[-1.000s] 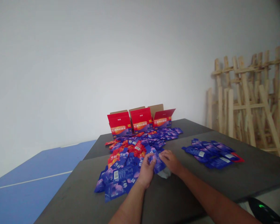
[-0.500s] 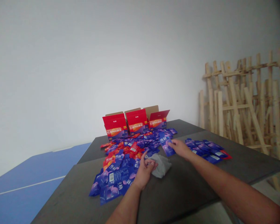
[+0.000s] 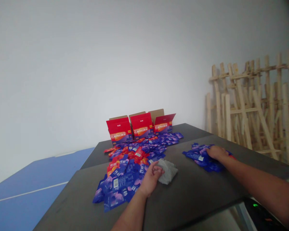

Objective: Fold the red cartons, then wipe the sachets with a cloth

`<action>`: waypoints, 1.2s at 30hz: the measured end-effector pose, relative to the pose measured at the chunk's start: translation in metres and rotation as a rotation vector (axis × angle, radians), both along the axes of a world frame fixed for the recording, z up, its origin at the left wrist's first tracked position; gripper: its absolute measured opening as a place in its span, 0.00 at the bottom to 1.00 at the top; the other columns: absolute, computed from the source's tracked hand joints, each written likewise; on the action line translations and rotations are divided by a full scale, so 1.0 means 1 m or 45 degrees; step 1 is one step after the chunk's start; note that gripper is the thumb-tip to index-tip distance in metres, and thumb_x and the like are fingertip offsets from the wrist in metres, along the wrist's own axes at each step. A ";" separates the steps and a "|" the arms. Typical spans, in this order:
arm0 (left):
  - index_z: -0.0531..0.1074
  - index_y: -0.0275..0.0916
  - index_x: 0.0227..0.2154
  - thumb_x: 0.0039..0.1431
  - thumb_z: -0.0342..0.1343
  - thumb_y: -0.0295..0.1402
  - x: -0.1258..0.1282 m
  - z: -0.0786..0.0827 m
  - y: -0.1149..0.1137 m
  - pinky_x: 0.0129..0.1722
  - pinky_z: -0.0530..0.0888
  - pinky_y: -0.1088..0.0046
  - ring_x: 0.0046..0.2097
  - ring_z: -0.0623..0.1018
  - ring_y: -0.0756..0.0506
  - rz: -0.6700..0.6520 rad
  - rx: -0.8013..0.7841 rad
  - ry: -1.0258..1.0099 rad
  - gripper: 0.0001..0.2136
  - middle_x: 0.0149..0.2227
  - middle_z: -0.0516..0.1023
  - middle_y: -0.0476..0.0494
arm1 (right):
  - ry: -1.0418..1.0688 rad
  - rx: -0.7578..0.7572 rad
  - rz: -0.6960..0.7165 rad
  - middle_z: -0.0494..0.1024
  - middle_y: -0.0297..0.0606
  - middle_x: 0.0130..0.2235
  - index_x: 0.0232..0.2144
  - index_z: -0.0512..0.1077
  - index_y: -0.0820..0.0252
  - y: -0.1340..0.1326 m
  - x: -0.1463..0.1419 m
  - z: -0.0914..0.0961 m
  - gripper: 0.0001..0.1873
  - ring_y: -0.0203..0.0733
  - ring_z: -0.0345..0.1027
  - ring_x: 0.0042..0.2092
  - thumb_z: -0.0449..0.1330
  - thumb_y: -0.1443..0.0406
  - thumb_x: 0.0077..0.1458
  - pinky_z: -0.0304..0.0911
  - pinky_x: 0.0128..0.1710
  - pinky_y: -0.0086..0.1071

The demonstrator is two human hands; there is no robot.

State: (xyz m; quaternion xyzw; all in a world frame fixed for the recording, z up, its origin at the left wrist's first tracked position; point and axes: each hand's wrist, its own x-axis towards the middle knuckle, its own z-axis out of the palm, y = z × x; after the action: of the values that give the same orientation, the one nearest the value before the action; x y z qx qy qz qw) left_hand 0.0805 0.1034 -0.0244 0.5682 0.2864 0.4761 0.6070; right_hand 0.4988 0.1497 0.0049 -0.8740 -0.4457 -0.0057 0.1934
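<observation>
- Prominently, beyond both hands, three red boxes (image 3: 141, 125) stand in a row, flaps raised, white Chinese lettering and "40" showing.
- Ahead and left of the left hand (image 3: 151, 178), countless overlapping blue and red pouches (image 3: 121, 182), several reading "纯耕".
- Left fingers hang half-curled, loose, at one grey cloth (image 3: 168, 172); contact is unclear.
- The right hand (image 3: 217, 152) lies over a smaller, mostly blue heap (image 3: 197, 156), hiding part; whether it pinches a pouch cannot be told.
- Beyond it, rightward, wooden frames (image 3: 227, 115) crowd the wall.
</observation>
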 end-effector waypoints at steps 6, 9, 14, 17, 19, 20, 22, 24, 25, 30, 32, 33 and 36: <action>0.69 0.38 0.47 0.53 0.63 0.40 -0.001 -0.005 0.002 0.48 0.69 0.67 0.45 0.77 0.45 -0.059 0.004 0.057 0.20 0.41 0.74 0.42 | -0.147 -0.014 -0.074 0.68 0.65 0.52 0.46 0.74 0.67 -0.002 -0.009 0.003 0.22 0.66 0.62 0.55 0.54 0.56 0.57 0.59 0.48 0.51; 0.71 0.37 0.45 0.54 0.62 0.41 -0.001 -0.006 0.002 0.49 0.69 0.66 0.45 0.76 0.44 -0.065 0.011 0.089 0.19 0.42 0.75 0.40 | -0.299 0.092 0.076 0.70 0.60 0.50 0.44 0.74 0.65 0.004 -0.034 0.015 0.18 0.61 0.63 0.53 0.52 0.60 0.58 0.59 0.47 0.48; 0.73 0.38 0.43 0.54 0.62 0.41 -0.001 -0.006 0.001 0.49 0.69 0.65 0.46 0.76 0.43 -0.056 0.009 0.108 0.17 0.42 0.76 0.39 | -0.079 0.139 0.691 0.77 0.45 0.37 0.32 0.74 0.61 0.030 -0.116 0.012 0.11 0.45 0.68 0.40 0.55 0.61 0.57 0.59 0.41 0.34; 0.73 0.38 0.42 0.54 0.62 0.40 -0.001 -0.005 0.000 0.49 0.70 0.65 0.45 0.77 0.43 -0.043 0.011 0.098 0.15 0.42 0.76 0.39 | -0.018 0.139 0.855 0.77 0.38 0.33 0.30 0.75 0.59 0.047 -0.169 -0.004 0.09 0.39 0.69 0.35 0.60 0.60 0.54 0.60 0.36 0.29; 0.73 0.38 0.42 0.54 0.62 0.39 0.000 -0.006 -0.001 0.48 0.70 0.65 0.45 0.77 0.43 -0.039 0.010 0.098 0.15 0.42 0.77 0.40 | -0.003 0.157 0.904 0.78 0.37 0.35 0.33 0.75 0.58 0.057 -0.199 -0.013 0.10 0.39 0.70 0.36 0.62 0.58 0.52 0.61 0.37 0.28; 0.73 0.38 0.42 0.54 0.62 0.39 0.000 -0.006 -0.001 0.48 0.70 0.66 0.45 0.77 0.43 -0.040 0.010 0.098 0.15 0.41 0.77 0.40 | -0.006 0.170 0.912 0.78 0.38 0.37 0.36 0.76 0.58 0.062 -0.211 -0.017 0.12 0.40 0.70 0.38 0.63 0.58 0.51 0.62 0.38 0.29; 0.73 0.38 0.42 0.54 0.62 0.38 0.001 -0.007 -0.001 0.47 0.69 0.66 0.45 0.77 0.43 -0.047 0.008 0.097 0.14 0.41 0.77 0.40 | -0.027 0.190 0.915 0.76 0.40 0.44 0.42 0.75 0.58 0.069 -0.230 -0.021 0.18 0.42 0.70 0.43 0.66 0.59 0.48 0.62 0.43 0.30; 0.73 0.38 0.42 0.54 0.62 0.38 0.001 -0.008 0.000 0.47 0.69 0.66 0.45 0.77 0.42 -0.052 0.011 0.104 0.14 0.40 0.77 0.40 | -0.063 0.194 0.919 0.74 0.44 0.49 0.47 0.74 0.60 0.075 -0.243 -0.022 0.24 0.44 0.69 0.47 0.66 0.62 0.46 0.61 0.47 0.32; 0.73 0.38 0.41 0.54 0.62 0.38 0.001 -0.009 0.000 0.46 0.69 0.66 0.45 0.77 0.43 -0.051 0.013 0.107 0.14 0.40 0.77 0.40 | -0.083 0.190 0.926 0.73 0.46 0.50 0.48 0.73 0.61 0.076 -0.248 -0.022 0.24 0.45 0.68 0.49 0.65 0.63 0.46 0.61 0.48 0.33; 0.73 0.38 0.41 0.54 0.62 0.37 0.002 -0.012 0.001 0.46 0.69 0.66 0.44 0.76 0.43 -0.064 0.010 0.089 0.13 0.40 0.76 0.41 | -0.183 0.158 1.009 0.76 0.50 0.47 0.40 0.77 0.62 0.078 -0.254 -0.017 0.13 0.50 0.68 0.51 0.59 0.68 0.52 0.59 0.52 0.37; 0.73 0.38 0.41 0.54 0.62 0.37 0.002 -0.013 0.002 0.46 0.69 0.66 0.44 0.76 0.43 -0.073 0.016 0.086 0.13 0.39 0.77 0.41 | -0.209 0.152 1.043 0.77 0.49 0.45 0.37 0.78 0.61 0.075 -0.251 -0.015 0.12 0.50 0.69 0.50 0.56 0.71 0.53 0.59 0.52 0.38; 0.73 0.38 0.41 0.54 0.62 0.37 0.003 -0.014 0.002 0.47 0.69 0.66 0.44 0.76 0.43 -0.074 0.017 0.086 0.13 0.39 0.77 0.41 | -0.215 0.151 1.050 0.77 0.48 0.45 0.37 0.78 0.61 0.074 -0.249 -0.013 0.12 0.49 0.69 0.49 0.55 0.72 0.54 0.59 0.52 0.38; 0.73 0.38 0.42 0.54 0.62 0.38 0.002 -0.015 0.003 0.47 0.69 0.65 0.45 0.76 0.42 -0.071 0.012 0.094 0.14 0.39 0.77 0.41 | -0.208 0.166 1.034 0.77 0.46 0.45 0.39 0.76 0.59 0.069 -0.237 -0.010 0.16 0.46 0.72 0.44 0.51 0.74 0.56 0.61 0.48 0.36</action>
State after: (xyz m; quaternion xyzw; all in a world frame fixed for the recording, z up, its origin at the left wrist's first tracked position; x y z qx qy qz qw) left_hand 0.0826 0.1069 -0.0392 0.5960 0.2903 0.4390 0.6065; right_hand 0.2615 0.2190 -0.0047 -0.6098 -0.7667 -0.0265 0.1990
